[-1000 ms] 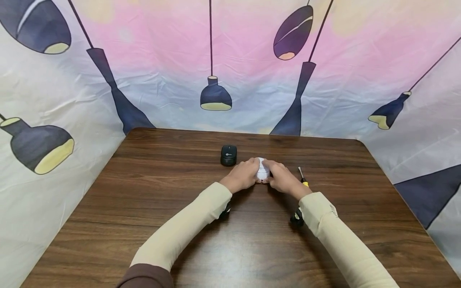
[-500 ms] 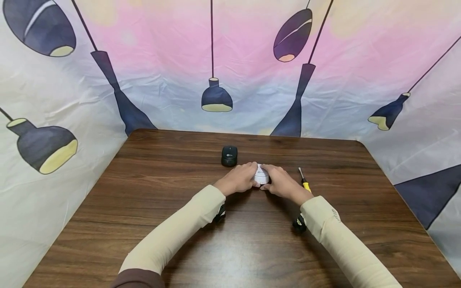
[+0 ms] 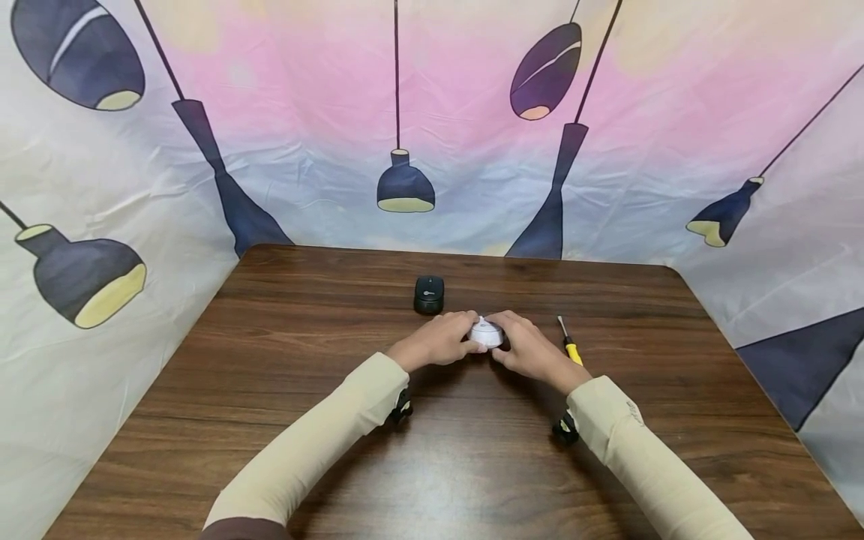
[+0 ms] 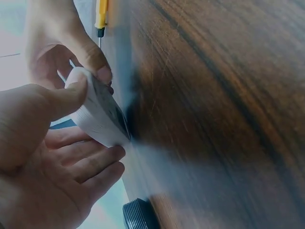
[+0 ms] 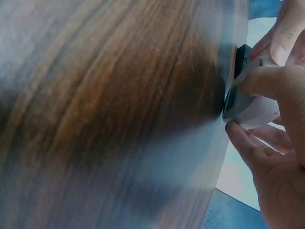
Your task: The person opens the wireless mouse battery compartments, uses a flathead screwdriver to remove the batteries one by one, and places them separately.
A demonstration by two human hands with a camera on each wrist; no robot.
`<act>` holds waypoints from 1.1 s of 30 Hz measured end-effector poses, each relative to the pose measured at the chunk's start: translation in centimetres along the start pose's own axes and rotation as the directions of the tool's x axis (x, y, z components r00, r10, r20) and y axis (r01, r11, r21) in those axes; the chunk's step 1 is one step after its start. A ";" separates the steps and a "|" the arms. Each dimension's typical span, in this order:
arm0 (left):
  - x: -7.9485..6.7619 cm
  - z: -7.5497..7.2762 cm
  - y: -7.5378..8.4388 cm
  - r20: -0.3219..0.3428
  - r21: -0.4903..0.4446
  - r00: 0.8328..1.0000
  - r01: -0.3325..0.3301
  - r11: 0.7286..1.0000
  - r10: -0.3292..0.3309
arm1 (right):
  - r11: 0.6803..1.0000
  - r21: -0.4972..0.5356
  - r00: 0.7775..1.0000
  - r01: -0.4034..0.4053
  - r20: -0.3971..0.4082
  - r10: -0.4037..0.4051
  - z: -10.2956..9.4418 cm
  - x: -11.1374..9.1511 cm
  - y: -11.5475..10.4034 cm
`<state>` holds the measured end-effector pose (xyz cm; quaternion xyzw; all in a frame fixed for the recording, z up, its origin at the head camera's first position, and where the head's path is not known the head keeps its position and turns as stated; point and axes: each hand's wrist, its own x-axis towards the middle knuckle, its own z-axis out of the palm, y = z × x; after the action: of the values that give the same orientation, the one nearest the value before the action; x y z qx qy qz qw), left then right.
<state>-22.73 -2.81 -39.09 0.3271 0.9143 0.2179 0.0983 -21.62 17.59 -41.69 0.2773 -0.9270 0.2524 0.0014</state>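
A seemingly intact white computer mouse (image 3: pixel 486 337) is gripped by curled left hand (image 3: pixel 443 337) and right hand (image 3: pixel 532 347); the yellow-handled screwdriver (image 3: pixel 572 352) is untouched.

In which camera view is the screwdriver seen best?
The head view: the screwdriver shows from tip to yellow handle. The left wrist view crops the handle and shows no tip; the right wrist view lacks it.

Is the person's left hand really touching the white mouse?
Touching. The left wrist view shows it: the left hand has its thumb pressed on the white mouse, with no gap between them.
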 end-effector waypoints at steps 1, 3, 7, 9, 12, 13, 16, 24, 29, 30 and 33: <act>-0.1 0.0 0.0 -0.006 -0.010 1.000 -0.002 1.000 0.002 | 1.000 0.000 1.000 0.004 -0.008 -0.004 0.0 -0.1 0.0; -0.2 0.0 0.0 -0.016 -0.017 1.000 -0.010 1.000 0.009 | 1.000 -0.001 1.000 0.010 -0.026 -0.010 0.0 -0.2 0.0; -0.2 0.0 0.3 -0.056 0.022 0.998 -0.018 1.000 0.020 | 1.000 0.000 0.998 0.029 -0.059 -0.029 -0.1 -0.4 -0.2; -0.2 -0.1 0.4 -0.084 0.054 0.996 -0.007 0.999 0.012 | 0.999 0.007 0.996 0.041 -0.082 -0.041 -0.1 -0.4 -0.3; -0.2 -0.1 0.4 -0.136 0.092 0.991 0.014 0.996 -0.002 | 0.998 0.024 0.992 0.060 -0.112 -0.057 -0.2 -0.3 -0.3; -0.2 -0.1 0.4 -0.151 0.096 0.989 0.018 0.995 -0.004 | 0.997 0.029 0.991 0.067 -0.121 -0.063 -0.2 -0.3 -0.3; -0.2 -0.1 0.4 -0.194 0.075 0.981 0.010 0.997 0.004 | 0.996 0.024 0.984 0.089 -0.154 -0.084 -0.2 -0.4 -0.3; -0.4 -0.1 0.1 -0.270 -0.050 0.961 -0.079 0.996 0.063 | 0.991 0.057 0.971 0.123 -0.212 -0.109 -0.4 -0.3 -0.2; -0.7 -0.1 0.3 -0.255 -0.136 0.966 -0.081 0.987 0.044 | 0.988 0.072 0.968 0.138 -0.221 -0.119 -0.3 -0.2 -0.3; -0.7 -0.1 0.3 -0.248 -0.150 0.968 -0.071 0.986 0.032 | 0.988 0.075 0.968 0.136 -0.221 -0.117 -0.3 -0.1 -0.4; -0.8 -0.2 0.4 -0.225 -0.194 0.974 -0.025 0.981 -0.020 | 0.989 0.078 0.970 0.125 -0.219 -0.105 -0.2 0.0 -0.5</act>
<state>-21.96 -3.08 -38.68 0.2901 0.8932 0.3427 0.0249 -21.39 17.33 -41.24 0.3017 -0.8914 0.3222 0.1033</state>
